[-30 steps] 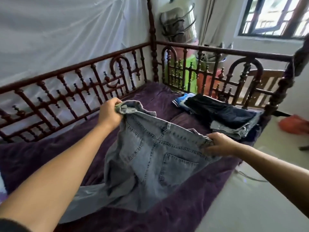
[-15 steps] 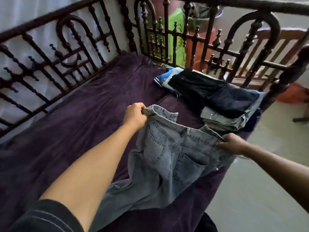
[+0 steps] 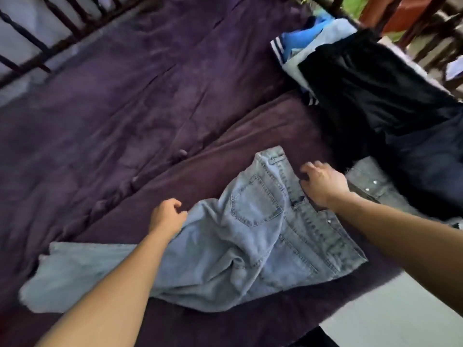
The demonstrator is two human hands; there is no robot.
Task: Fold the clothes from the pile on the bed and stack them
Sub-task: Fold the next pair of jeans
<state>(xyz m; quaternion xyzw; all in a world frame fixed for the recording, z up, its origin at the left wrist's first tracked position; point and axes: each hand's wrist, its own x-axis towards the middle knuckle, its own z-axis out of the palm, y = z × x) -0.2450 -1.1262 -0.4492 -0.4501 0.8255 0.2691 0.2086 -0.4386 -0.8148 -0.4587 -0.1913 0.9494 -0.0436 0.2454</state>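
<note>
Two bare hands work over one pair of light blue jeans (image 3: 250, 234), which lies flat and rumpled on the near right part of a purple bedspread (image 3: 125, 108), back pocket up, waistband toward the far right, one leg trailing to the near left. Left hand (image 3: 166, 216): fingers loosely curled, set at the left edge of the seat of the jeans; whether it pinches cloth cannot be told, as the frame is blurred. Right hand (image 3: 323, 184): fingers spread and slightly bent, lying on top of the waistband, not wrapped round it. Both forearms reach in from the near edge.

One pile of clothes (image 3: 375, 108) sits at the far right of the bed, just beside the right hand. Four garments can be counted in it: a black one (image 3: 363, 78) on top, a blue one with white stripes (image 3: 298, 41) at its far end, a dark blue one (image 3: 431, 156) at the right, and a grey denim piece (image 3: 370, 181) nearest the jeans. A dark wooden rail (image 3: 25, 38) borders the bed at the far left; pale floor (image 3: 400, 309) shows at the near right
</note>
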